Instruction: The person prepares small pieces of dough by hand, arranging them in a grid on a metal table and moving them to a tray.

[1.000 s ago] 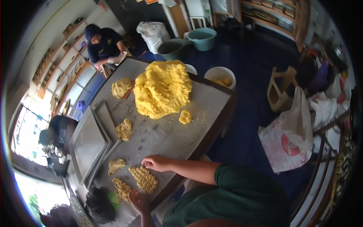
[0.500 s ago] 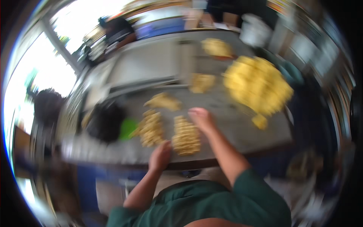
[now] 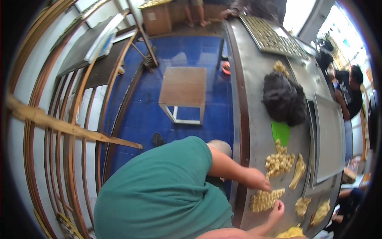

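Observation:
My left hand (image 3: 258,179) is over the steel table, between a loose heap of small pale dough pieces (image 3: 280,162) and a block of dough pieces set in close rows (image 3: 262,200). Its fingers are pinched together, and whatever lies between them is too small to make out. Curled at the far edge of the rows is my right hand (image 3: 277,210), thumb and fingertips drawn together. I cannot make out what it holds. A long dough strip (image 3: 297,171) lies beyond the heap. A green plastic scraper (image 3: 280,133) pokes out from under a dark plastic bag (image 3: 283,99).
Empty metal trays (image 3: 329,139) are stacked on the far side. A tray of shaped pieces (image 3: 272,36) sits at the table's far end. More dough lumps (image 3: 320,212) lie at the lower right. A stool (image 3: 183,85) stands on the blue floor, and a co-worker (image 3: 348,89) is across the table.
The view has swung left, so the table now runs along the right side. My left hand has moved in between the heap and the rows. My right fingers have drawn together.

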### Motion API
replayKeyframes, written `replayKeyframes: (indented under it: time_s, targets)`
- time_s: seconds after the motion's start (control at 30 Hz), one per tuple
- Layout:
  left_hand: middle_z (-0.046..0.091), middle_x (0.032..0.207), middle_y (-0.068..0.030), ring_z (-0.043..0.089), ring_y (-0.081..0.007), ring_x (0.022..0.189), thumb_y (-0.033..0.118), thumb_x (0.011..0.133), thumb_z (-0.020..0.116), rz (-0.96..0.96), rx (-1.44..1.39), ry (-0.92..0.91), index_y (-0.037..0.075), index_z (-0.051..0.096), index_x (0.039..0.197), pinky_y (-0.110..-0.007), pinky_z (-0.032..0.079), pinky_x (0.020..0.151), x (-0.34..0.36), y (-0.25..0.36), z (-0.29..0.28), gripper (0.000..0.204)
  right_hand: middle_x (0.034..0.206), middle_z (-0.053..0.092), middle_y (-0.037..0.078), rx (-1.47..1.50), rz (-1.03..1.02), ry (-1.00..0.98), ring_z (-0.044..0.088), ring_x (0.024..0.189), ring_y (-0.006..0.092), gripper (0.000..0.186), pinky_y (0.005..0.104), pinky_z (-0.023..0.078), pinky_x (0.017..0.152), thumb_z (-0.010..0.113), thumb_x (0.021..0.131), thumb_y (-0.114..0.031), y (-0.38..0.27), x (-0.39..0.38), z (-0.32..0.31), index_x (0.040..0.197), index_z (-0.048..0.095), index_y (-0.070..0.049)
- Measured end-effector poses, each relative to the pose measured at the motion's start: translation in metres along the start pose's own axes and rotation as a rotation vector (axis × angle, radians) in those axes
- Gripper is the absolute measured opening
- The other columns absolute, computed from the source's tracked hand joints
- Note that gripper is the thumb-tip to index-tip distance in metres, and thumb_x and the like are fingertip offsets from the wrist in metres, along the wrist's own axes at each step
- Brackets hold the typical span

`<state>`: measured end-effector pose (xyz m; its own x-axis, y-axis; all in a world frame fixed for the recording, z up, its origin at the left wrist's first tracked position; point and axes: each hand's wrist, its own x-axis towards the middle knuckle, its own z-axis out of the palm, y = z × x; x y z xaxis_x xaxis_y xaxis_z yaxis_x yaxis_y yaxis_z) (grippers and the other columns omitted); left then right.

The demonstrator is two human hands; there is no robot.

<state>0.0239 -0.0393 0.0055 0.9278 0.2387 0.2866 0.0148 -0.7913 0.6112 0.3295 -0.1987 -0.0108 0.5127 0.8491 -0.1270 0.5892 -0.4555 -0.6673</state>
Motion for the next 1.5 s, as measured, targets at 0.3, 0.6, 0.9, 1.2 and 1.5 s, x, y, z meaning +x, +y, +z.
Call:
replayKeyframes:
  time_s: [0.3, 0.6, 0.9, 1.2, 1.5]
  targets:
    - [0.064, 0.123, -0.0106, 0.066, -0.0339, 0.105, 0.019, 0.098, 0.055, -0.02, -0.017, 0.017, 0.018, 0.055, 0.13, -0.046, 0.055, 0.081, 0.012, -0.004, 0.004, 0.032, 0.103, 0.066, 0.009, 0.145, -0.15, -0.054, 0.06, 0.095, 0.0217, 0.032, 0.0372, 0.05, 0.088, 0.076, 0.092, -0.028, 0.055, 0.031, 0.015, 0.109, 0.066, -0.003]
    - [0.064, 0.127, -0.0084, 0.065, -0.0311, 0.111, 0.016, 0.099, 0.052, -0.009, -0.074, -0.028, 0.02, 0.057, 0.132, -0.044, 0.054, 0.087, 0.002, -0.001, -0.001, 0.033, 0.108, 0.07, 0.017, 0.144, -0.083, 0.502, 0.066, 0.094, 0.0257, 0.039, 0.0363, 0.055, 0.085, 0.073, 0.094, -0.03, -0.046, -0.017, 0.026, 0.118, 0.067, 0.0]
    - [0.071, 0.112, -0.0156, 0.068, -0.033, 0.105, 0.009, 0.094, 0.063, -0.294, -0.19, 0.076, 0.007, 0.067, 0.118, -0.041, 0.055, 0.089, 0.012, -0.015, -0.007, 0.024, 0.109, 0.07, 0.014, 0.34, 0.052, 0.623, 0.066, 0.104, 0.0294, 0.021, 0.0397, 0.05, 0.094, 0.062, 0.098, -0.02, -0.041, -0.023, 0.036, 0.113, 0.071, -0.009]
    - [0.069, 0.109, -0.0114, 0.067, -0.0247, 0.096, 0.011, 0.097, 0.066, 0.169, -0.17, -0.272, 0.002, 0.065, 0.115, -0.033, 0.054, 0.083, 0.002, -0.017, -0.01, 0.02, 0.096, 0.075, 0.01, 0.452, 0.175, 0.682, 0.072, 0.088, 0.023, 0.018, 0.0369, 0.055, 0.081, 0.065, 0.094, -0.018, -0.021, -0.133, 0.06, 0.108, 0.071, -0.009]
    - [0.063, 0.102, -0.0139, 0.062, -0.0195, 0.086, 0.013, 0.097, 0.066, 0.332, -0.443, -0.226, 0.005, 0.057, 0.122, -0.033, 0.054, 0.075, 0.008, -0.08, 0.033, 0.028, 0.101, 0.075, 0.008, 0.35, 0.265, 0.608, 0.07, 0.096, 0.0254, 0.034, 0.0376, 0.053, 0.083, 0.075, 0.087, -0.025, -0.013, -0.184, 0.079, 0.117, 0.07, -0.009]
